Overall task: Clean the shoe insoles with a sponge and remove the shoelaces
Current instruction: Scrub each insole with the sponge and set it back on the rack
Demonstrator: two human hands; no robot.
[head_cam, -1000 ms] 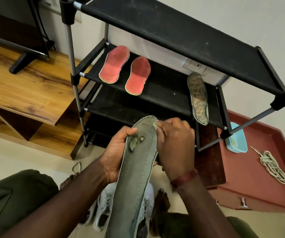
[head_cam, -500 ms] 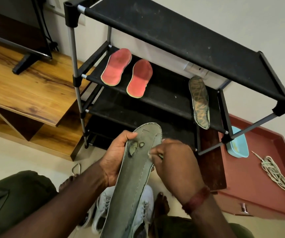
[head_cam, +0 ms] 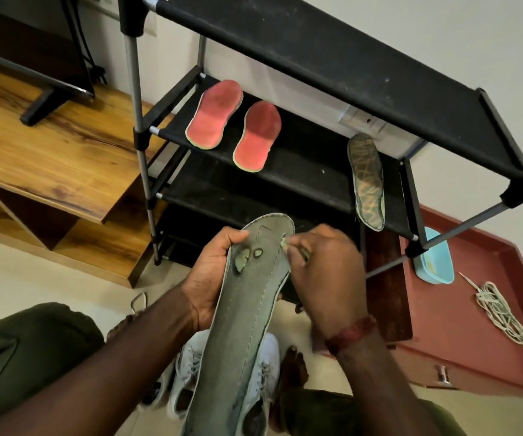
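So dead centre of the frame there's a grey-green insole point(head_cam: 254, 309), toe end up, running down to the bottom edge. The left hand point(head_cam: 210, 278) grips it from its left side, thumb curled over the top face next to two worn patches, fingers tucked behind. The right hand point(head_cam: 326, 278) is curled up tight, pinching a small pale-green sponge point(head_cam: 284, 244) against the insole's right edge near the toe; most of the sponge is buried in the fingers and a bit blurry, so only a corner shows. That wrist has a red thread band point(head_cam: 351, 333).

Under the insole, bottom centre, a pair of white shoes point(head_cam: 187, 372) sits on the floor with laces in them. A black shoe rack point(head_cam: 317, 48) fills the upper middle. A red insole point(head_cam: 214, 116) and a second red insole point(head_cam: 257, 136) lie side by side on its second shelf, close but not touching; a patterned insole point(head_cam: 366, 180) lies at the right end of that shelf, one end poking over the front edge.

Far right, a loose bundle of shoelaces point(head_cam: 502, 313) lies on a red-brown cabinet top point(head_cam: 461, 325); a light blue tub point(head_cam: 433, 262) sits just up-left of it, partly behind the rack's leg. There's a wooden TV unit point(head_cam: 49, 146) at the left.
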